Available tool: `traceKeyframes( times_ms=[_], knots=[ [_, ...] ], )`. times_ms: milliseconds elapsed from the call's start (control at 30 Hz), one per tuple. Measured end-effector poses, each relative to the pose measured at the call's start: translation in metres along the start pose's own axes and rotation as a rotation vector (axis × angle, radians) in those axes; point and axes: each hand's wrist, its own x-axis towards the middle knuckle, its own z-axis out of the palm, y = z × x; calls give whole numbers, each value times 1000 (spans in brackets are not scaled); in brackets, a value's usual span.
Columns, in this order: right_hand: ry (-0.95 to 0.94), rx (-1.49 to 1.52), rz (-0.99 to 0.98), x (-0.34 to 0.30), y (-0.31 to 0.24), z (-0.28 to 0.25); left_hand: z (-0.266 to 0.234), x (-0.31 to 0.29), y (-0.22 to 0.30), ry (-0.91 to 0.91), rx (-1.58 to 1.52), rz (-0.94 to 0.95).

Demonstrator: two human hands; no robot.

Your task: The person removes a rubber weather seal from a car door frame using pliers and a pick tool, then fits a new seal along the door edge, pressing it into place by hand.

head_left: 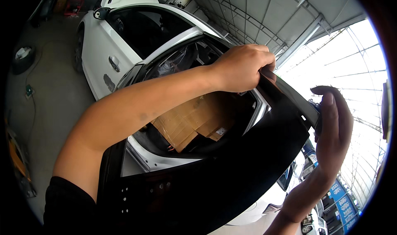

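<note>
A glossy black car door panel (248, 152) with a window frame fills the lower middle, tilted in front of a white car (97, 45). Stretched across the door, my left arm ends in my left hand (244, 67), closed on the upper corner of the window frame. A dark grey strip (294, 96) runs from there down the frame's edge toward the right. At that strip's far end is my right hand (334, 119), its palm facing the door edge, with fingers raised and bent at the tips. A small dark part beside the palm is too hidden to name.
Flattened cardboard (186, 119) lies inside the car's rear opening. A tyre (24, 59) and a cable with a green box (29, 91) are on the floor at left. Another white car (256, 206) stands behind the door, near a blue sign (344, 204).
</note>
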Motion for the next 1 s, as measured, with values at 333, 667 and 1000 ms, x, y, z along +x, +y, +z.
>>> traceKeyframes(
  times_ms=[333,667,1000],
  knots=[
    [243,205,49,1,-2,25,22,-11,12,385,-78,-55],
    [292,161,33,12,-12,28,17,-7,16,397,-56,-76],
    [302,242,106,4,-9,28,3,-5,24,135,-307,-130]
  ],
)
